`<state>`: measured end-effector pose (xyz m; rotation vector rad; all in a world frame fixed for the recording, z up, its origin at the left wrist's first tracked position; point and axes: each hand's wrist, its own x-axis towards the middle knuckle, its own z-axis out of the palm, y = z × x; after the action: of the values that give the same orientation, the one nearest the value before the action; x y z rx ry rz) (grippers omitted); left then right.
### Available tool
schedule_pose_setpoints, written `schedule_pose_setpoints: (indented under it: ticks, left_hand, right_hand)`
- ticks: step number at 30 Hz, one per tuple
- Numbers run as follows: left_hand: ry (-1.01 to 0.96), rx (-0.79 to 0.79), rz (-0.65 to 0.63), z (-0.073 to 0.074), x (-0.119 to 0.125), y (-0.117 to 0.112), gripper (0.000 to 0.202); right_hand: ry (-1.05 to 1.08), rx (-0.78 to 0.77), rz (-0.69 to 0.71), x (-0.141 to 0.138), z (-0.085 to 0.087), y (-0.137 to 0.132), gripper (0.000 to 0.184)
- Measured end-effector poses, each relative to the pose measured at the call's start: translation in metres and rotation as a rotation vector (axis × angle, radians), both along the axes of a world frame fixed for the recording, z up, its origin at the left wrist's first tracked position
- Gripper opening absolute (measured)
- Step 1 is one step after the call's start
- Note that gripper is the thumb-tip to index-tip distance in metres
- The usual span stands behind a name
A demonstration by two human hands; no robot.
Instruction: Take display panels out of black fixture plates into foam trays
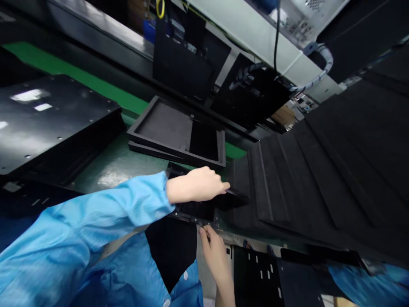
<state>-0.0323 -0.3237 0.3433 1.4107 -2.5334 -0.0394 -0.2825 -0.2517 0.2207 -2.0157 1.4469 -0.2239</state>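
My left hand (203, 185) reaches in from the left in a blue sleeve. Its fingers are closed on the edge of a thin black panel (234, 198), which is tilted and slightly blurred. Below it on the bench lies a dark part with a metal-studded edge (188, 216), partly covered by my left hand and forearm. At this part's near right edge is my right hand (213, 247), thumb and forefinger pinched together. Whatever is between those fingertips is too small and dark to make out.
Stacked grey-black foam trays (175, 150) lie beyond my hands. A glossy black plate (57, 113) is at left. Leaning dark foam sheets (303, 170) fill the right side. A slotted black panel (255, 273) is at lower right, near another person's blue sleeve (367, 279). Cables (326, 59) hang above.
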Motion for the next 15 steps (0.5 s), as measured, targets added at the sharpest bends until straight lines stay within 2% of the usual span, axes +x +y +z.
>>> schedule_pose_setpoints:
  ticks: [2,3,6,11,15]
  left_hand:
    - [0.015,0.048,0.011,0.017,0.006,-0.021,0.035]
    - [0.025,0.071,0.010,0.021,0.009,-0.031,0.036]
    - [0.082,0.137,0.016,0.023,0.016,-0.057,0.040]
    - [0.148,0.247,0.005,0.025,0.024,-0.079,0.042]
    - [0.156,0.319,-0.006,0.031,0.025,-0.081,0.045]
  right_hand:
    - [-0.013,-0.033,0.000,0.012,-0.004,0.005,0.032]
    - [0.010,-0.096,-0.001,0.018,-0.005,0.005,0.033]
    - [0.092,-0.336,0.093,0.037,-0.007,-0.008,0.038]
    - [0.280,-0.560,0.441,0.053,0.006,-0.050,0.045]
    - [0.253,-0.904,0.795,0.054,0.020,-0.069,0.037]
